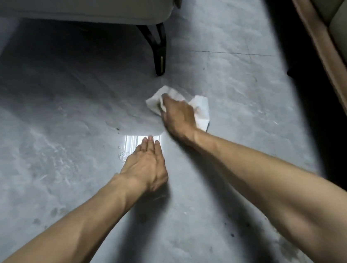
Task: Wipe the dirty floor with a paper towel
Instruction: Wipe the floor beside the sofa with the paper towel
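Both arms reach forward: the right hand curls its fingers over a crumpled white paper towel, holding it against the grey floor near a dark furniture leg; the left hand lies flat nearby, fingers straight, palm on the floor.

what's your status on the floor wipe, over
Right hand gripping paper towel, pressed to floor. Left hand open, flat on floor. Dark specks unwiped by right forearm. Furniture leg just beyond towel.
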### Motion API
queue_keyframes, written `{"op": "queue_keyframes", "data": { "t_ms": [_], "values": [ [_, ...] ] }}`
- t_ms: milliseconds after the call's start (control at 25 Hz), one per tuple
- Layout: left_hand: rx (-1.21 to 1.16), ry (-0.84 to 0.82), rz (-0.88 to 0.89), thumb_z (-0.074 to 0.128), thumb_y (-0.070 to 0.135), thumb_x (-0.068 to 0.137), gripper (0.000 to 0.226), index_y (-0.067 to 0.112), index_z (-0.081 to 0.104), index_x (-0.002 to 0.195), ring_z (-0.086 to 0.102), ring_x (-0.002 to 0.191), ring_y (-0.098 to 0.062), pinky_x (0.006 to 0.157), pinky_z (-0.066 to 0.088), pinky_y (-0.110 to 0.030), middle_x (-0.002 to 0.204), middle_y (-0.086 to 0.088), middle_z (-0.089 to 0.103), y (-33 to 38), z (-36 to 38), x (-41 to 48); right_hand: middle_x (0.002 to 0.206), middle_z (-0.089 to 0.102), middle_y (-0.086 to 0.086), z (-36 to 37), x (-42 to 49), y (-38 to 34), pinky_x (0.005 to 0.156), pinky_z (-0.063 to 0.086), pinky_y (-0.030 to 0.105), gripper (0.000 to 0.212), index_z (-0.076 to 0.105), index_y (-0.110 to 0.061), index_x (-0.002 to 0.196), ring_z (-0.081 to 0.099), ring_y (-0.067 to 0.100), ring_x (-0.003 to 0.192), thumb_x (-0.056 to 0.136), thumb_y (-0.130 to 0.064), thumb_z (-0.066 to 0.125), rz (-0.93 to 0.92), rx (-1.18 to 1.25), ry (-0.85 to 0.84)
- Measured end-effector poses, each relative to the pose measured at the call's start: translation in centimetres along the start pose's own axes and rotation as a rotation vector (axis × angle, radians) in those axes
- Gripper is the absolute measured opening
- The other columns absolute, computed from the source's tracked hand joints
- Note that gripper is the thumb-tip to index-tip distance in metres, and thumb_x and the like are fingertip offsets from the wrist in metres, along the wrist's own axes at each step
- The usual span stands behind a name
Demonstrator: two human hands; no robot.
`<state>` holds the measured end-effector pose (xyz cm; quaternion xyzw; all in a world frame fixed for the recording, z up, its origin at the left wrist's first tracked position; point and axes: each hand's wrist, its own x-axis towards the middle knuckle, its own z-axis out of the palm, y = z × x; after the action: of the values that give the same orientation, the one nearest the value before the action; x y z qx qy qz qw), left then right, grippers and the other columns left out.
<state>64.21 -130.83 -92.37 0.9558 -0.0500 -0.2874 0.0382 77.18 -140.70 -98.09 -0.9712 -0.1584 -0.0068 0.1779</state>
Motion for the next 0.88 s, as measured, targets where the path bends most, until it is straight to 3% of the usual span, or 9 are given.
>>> {"op": "queue_keyframes", "data": {
  "t_ms": [120,200,320,400,480,600,680,760,880],
  "values": [
    [0.013,-0.009,-0.008,0.027,0.02,0.094,0.067,-0.003,-0.001,0.151,0.0,0.149,-0.032,0.121,0.006,-0.036,0.159,-0.024,-0.003,0.4,-0.3,-0.1,0.09,0.068,0.009,-2.7,-2.5,6.0,0.056,0.036,0.035,0.015,0.049,-0.022,0.1,0.061,0.037,0.074,0.096,-0.035,0.042,-0.266,-0.054,-0.098],
    [0.033,-0.012,-0.016,0.027,0.024,0.095,0.068,-0.004,0.0,0.151,0.001,0.148,-0.033,0.121,0.006,-0.037,0.158,-0.026,-0.002,0.5,-0.3,-0.1,0.098,0.069,0.016,-5.7,-3.7,14.4,0.067,0.04,0.037,0.025,0.059,-0.018,0.107,0.063,0.038,0.084,0.1,-0.033,0.041,0.078,-0.089,0.085],
    [0.054,-0.011,-0.04,0.027,0.029,0.096,0.068,-0.004,0.001,0.151,0.002,0.148,-0.036,0.12,0.007,-0.038,0.157,-0.028,0.0,1.1,-0.4,0.4,0.1,0.067,0.021,-9.4,-3.8,22.6,0.077,0.045,0.041,0.023,0.054,-0.014,0.105,0.063,0.041,0.093,0.099,-0.028,0.037,0.872,-0.151,0.357],
    [0.043,-0.037,-0.059,0.027,0.03,0.097,0.067,-0.003,0.003,0.151,0.003,0.147,-0.038,0.119,0.009,-0.039,0.157,-0.029,0.002,1.5,-0.5,0.6,0.106,0.067,0.021,-8.4,-1.2,20.3,0.078,0.044,0.043,0.021,0.051,-0.011,0.112,0.062,0.042,0.099,0.099,-0.018,0.036,1.058,-0.133,0.428],
    [0.046,-0.045,-0.079,0.026,0.032,0.099,0.067,-0.004,0.004,0.151,0.005,0.146,-0.04,0.118,0.011,-0.041,0.156,-0.031,0.003,1.8,-0.5,1.0,0.101,0.067,0.02,-5.4,2.1,13.5,0.07,0.044,0.044,0.021,0.051,-0.014,0.113,0.063,0.041,0.092,0.097,-0.017,0.038,0.748,-0.055,0.348],
    [0.038,-0.015,-0.085,0.027,0.03,0.099,0.067,-0.006,0.003,0.15,0.006,0.145,-0.044,0.119,0.01,-0.042,0.154,-0.034,0.004,1.9,-0.1,1.2,0.084,0.067,0.015,-0.6,2.7,3.6,0.051,0.028,0.035,0.008,0.045,-0.026,0.099,0.062,0.038,0.07,0.091,-0.027,0.042,-0.069,-0.078,-0.032],
    [0.027,-0.002,-0.085,0.028,0.025,0.097,0.066,-0.006,0.003,0.15,0.006,0.145,-0.044,0.119,0.01,-0.042,0.154,-0.035,0.004,1.8,0.1,1.1,0.093,0.069,0.015,-2.1,1.7,6.0,0.053,0.032,0.036,0.021,0.049,-0.027,0.11,0.063,0.039,0.076,0.092,-0.035,0.043,-0.254,-0.125,-0.109],
    [0.018,0.005,-0.083,0.029,0.022,0.095,0.067,-0.006,0.001,0.15,0.005,0.145,-0.044,0.119,0.009,-0.042,0.154,-0.035,0.002,1.7,0.3,1.1,0.103,0.067,0.022,-5.1,-0.3,14.2,0.065,0.041,0.039,0.033,0.055,-0.018,0.125,0.063,0.041,0.086,0.094,-0.029,0.049,0.016,-0.19,0.029],
    [-0.013,0.013,-0.092,0.029,0.021,0.094,0.067,-0.005,0.002,0.15,0.005,0.146,-0.043,0.118,0.012,-0.042,0.155,-0.034,0.003,1.9,0.3,1.1,0.1,0.065,0.028,-10.2,-5.7,21.9,0.071,0.043,0.042,0.024,0.051,-0.01,0.114,0.061,0.045,0.091,0.095,-0.026,0.047,0.818,-0.178,0.294]
  ]
}}
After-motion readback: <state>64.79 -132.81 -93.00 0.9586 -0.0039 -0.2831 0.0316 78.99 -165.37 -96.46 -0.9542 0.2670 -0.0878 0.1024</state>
